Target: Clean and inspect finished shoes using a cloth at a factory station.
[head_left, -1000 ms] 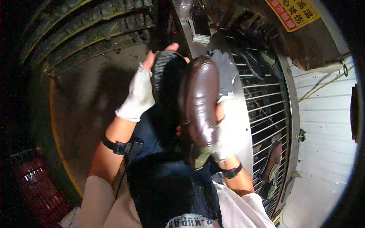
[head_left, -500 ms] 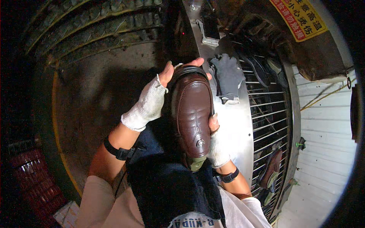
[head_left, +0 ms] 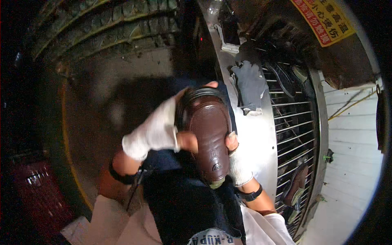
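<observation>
A dark brown leather shoe (head_left: pixel 209 134) is held up in front of me, its black-edged sole end pointing away. A piece of green last (head_left: pixel 217 184) pokes out at its near end. My left hand (head_left: pixel 157 130), in a white fingerless knit glove and blurred, grips the shoe's left side, with the thumb pressed on the leather. On the right side, my right hand (head_left: pixel 240 161), gloved the same way, holds the shoe with its thumb along the edge. A fingertip shows past the far end; most other fingers are hidden behind the shoe.
At my right runs a metal ledge (head_left: pixel 257 139) bearing a grey glove (head_left: pixel 249 85) and a phone-like dark object (head_left: pixel 230 34). Beyond it, a barred rack (head_left: pixel 292 122) holds several shoes, including a brown one (head_left: pixel 297 183). Shelves (head_left: pixel 110 24) of shoe-like shapes stand far left.
My left hand has come down from the shoe's far end to its left side, thumb now on the upper. The shoe has shifted slightly nearer, and my right hand still grips it.
</observation>
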A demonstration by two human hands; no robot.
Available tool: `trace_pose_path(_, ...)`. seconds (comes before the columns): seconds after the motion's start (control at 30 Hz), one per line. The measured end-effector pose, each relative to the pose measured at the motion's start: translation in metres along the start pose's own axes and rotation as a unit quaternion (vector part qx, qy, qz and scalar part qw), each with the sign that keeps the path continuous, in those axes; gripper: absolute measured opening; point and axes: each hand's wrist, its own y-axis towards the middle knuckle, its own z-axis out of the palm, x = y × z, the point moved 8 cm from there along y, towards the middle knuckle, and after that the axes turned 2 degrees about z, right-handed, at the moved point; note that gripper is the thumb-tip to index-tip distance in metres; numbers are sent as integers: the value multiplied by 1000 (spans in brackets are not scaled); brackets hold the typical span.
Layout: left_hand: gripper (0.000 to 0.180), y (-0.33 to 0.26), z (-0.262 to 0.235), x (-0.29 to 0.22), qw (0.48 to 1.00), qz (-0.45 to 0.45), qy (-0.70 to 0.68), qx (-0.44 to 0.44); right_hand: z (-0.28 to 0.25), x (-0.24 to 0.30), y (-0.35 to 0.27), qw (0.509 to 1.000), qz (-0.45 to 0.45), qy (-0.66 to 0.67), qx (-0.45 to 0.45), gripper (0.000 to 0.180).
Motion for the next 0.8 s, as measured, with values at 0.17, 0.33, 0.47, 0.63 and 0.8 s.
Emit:
trace_pose_path(0.17, 133, -33, -29, -6, 990, -12, -14, -143, 35, 15, 6, 985, -42, -161, 40, 56)
trace_pose_path(0.33, 143, -47, -44, 14, 983, 27, -161, -84, 26, 23, -4, 970, -36, -235, 41, 50)
trace_pose_path(0.47, 146, -52, -45, 44, 965, 29, -240, -106, 2, 21, -10, 920, -142, -344, -126, 54)
trace_pose_path(0.63, 144, -60, -49, 58, 967, -20, -236, -93, -4, 50, -14, 801, -329, -488, -109, 39)
trace_pose_path(0.8, 136, -60, -43, 75, 953, -15, -283, -103, 14, 41, -10, 846, -349, -396, 78, 39)
